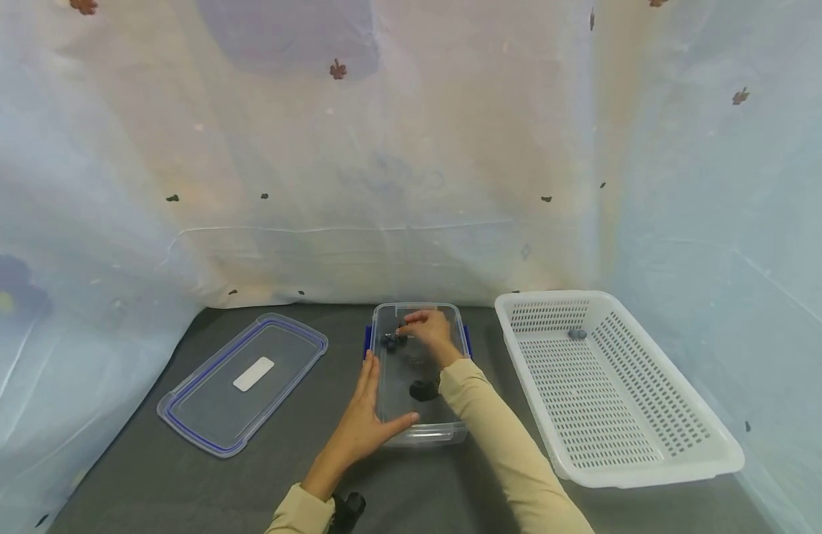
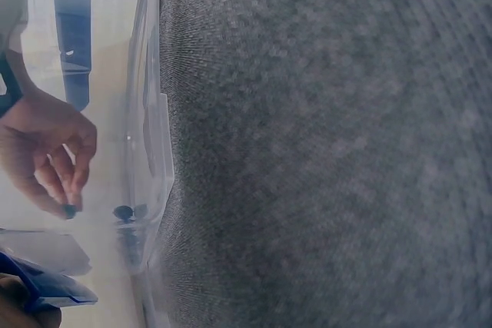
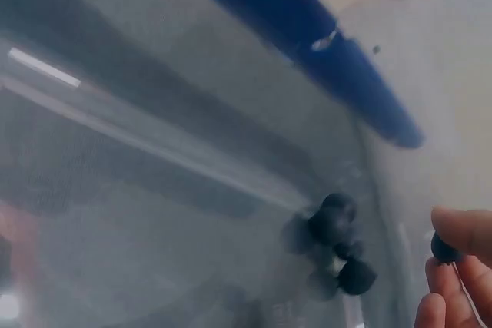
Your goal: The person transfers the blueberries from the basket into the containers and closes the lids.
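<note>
A clear plastic container (image 1: 421,429) with blue side latches stands open in front of me. My left hand (image 1: 360,423) rests along its left side, fingers straight and thumb across the front rim. Inside the container, toward the back, my right hand (image 1: 429,330) pinches a blueberry (image 3: 443,248) between thumb and fingertips. Several more blueberries (image 1: 389,343) lie in the back left corner. The left wrist view shows the right hand (image 2: 58,151) through the clear wall. A blue latch (image 3: 315,44) is beside the left fingers in the right wrist view.
On the right stands a white perforated basket (image 1: 564,463), with a few blueberries (image 1: 576,334) near its back. A clear lid (image 1: 204,400) with a blue seal and white label lies on the left. The grey tabletop (image 1: 411,497) ends at a hanging patterned sheet (image 1: 411,170).
</note>
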Motion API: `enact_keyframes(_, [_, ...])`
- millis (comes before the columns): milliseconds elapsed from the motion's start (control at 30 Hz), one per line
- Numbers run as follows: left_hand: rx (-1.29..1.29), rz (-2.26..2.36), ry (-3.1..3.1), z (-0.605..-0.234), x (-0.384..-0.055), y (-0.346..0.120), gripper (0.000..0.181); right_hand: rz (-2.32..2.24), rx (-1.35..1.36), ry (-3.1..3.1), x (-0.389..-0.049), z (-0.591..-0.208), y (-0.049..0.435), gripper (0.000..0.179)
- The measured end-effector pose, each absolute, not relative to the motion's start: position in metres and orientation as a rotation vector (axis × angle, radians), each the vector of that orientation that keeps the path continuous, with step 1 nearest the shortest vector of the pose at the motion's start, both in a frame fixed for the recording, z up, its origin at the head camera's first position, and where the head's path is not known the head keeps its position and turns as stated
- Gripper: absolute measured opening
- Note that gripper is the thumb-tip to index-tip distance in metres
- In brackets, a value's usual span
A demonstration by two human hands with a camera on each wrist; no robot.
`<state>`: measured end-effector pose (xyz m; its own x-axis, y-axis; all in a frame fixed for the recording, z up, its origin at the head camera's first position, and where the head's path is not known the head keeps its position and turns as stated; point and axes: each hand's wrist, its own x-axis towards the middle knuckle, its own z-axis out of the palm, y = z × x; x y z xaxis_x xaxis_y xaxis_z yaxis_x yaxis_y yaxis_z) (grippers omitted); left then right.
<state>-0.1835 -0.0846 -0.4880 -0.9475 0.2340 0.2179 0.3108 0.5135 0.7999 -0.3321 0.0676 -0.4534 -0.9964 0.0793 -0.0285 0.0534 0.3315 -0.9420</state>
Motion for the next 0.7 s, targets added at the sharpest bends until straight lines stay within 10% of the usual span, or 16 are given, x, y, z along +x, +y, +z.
enact_keyframes(700, [-0.482,-1.45,-2.646,-0.489,-0.183,-0.084,0.116,1.375,-0.001,-2.815,-0.334,-0.477,0.069,0.024])
